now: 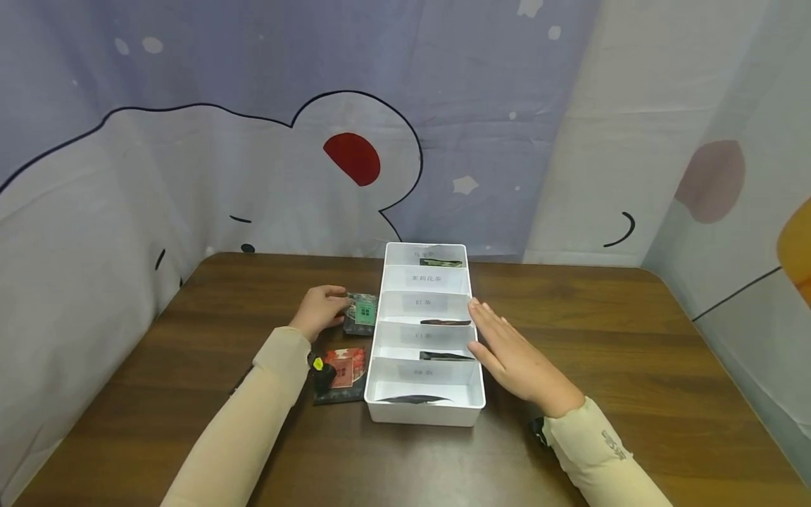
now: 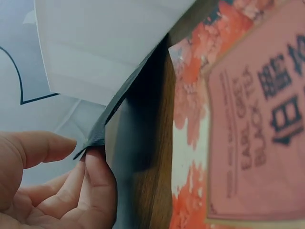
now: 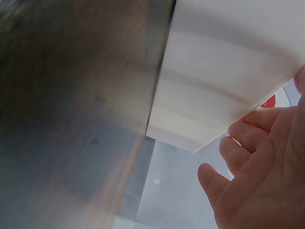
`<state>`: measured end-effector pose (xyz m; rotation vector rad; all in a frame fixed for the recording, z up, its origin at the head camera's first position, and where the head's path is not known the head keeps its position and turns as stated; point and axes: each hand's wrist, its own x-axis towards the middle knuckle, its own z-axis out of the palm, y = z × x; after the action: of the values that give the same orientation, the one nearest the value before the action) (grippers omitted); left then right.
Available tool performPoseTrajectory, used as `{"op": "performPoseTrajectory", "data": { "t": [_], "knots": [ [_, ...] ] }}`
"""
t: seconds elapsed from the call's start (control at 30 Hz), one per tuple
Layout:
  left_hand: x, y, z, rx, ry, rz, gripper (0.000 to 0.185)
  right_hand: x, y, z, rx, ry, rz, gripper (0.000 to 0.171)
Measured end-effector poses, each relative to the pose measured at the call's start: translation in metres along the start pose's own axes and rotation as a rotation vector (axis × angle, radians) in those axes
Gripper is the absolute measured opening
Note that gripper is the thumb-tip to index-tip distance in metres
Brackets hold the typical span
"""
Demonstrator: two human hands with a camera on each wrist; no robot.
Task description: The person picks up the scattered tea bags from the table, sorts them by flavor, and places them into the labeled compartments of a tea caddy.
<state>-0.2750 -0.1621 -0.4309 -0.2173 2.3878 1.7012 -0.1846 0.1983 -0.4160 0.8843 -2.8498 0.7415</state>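
My left hand point(image 1: 321, 311) is at the left edge of a dark tea packet with a green label point(image 1: 364, 313). In the left wrist view, the fingers point(image 2: 97, 183) are curled under the edge of this packet point(image 2: 119, 100), which tilts up off the table, with the thumb close over it. A white divided box point(image 1: 421, 415) with labelled compartments stands just right of the packet. My right hand point(image 1: 516, 359) has its fingers extended, fingertips against the box's right rim. Nearer the front, a red Earl Grey black tea packet point(image 1: 342, 370) lies flat, partly covered by the left wrist camera.
Dark packets stand in several compartments, among them one in the front compartment point(image 1: 415, 399) and a green one point(image 1: 441, 263) at the back. The brown wooden table point(image 1: 608, 331) ends at a printed curtain point(image 1: 266, 176) behind the box.
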Motion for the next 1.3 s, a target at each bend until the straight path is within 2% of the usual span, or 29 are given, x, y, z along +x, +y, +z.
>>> {"op": "performPoseTrajectory", "data": {
  "t": [0.3, 0.57, 0.73, 0.9, 1.1, 1.3],
  "knots": [
    [0.003, -0.005, -0.003, -0.037, -0.029, -0.011, 0.051, 0.0, 0.002, 0.001, -0.009, -0.007, 0.004, 0.065],
    [-0.006, -0.002, -0.011, -0.036, -0.048, -0.027, 0.051, 0.0, 0.002, 0.002, -0.008, -0.005, 0.003, 0.065],
    [-0.013, 0.001, -0.016, -0.045, -0.04, -0.006, 0.051, 0.0, 0.001, 0.001, -0.007, -0.004, 0.004, 0.065],
    [-0.02, 0.003, -0.019, -0.066, -0.011, 0.032, 0.048, 0.0, 0.001, 0.001, -0.007, -0.01, 0.009, 0.065],
    [-0.033, 0.007, -0.026, -0.086, 0.04, 0.121, 0.045, 0.0, 0.002, 0.001, -0.005, -0.012, 0.008, 0.065],
    [-0.05, 0.021, -0.031, -0.085, 0.125, 0.21, 0.042, 0.001, 0.002, 0.001, -0.003, -0.009, 0.003, 0.065]
  ]
}}
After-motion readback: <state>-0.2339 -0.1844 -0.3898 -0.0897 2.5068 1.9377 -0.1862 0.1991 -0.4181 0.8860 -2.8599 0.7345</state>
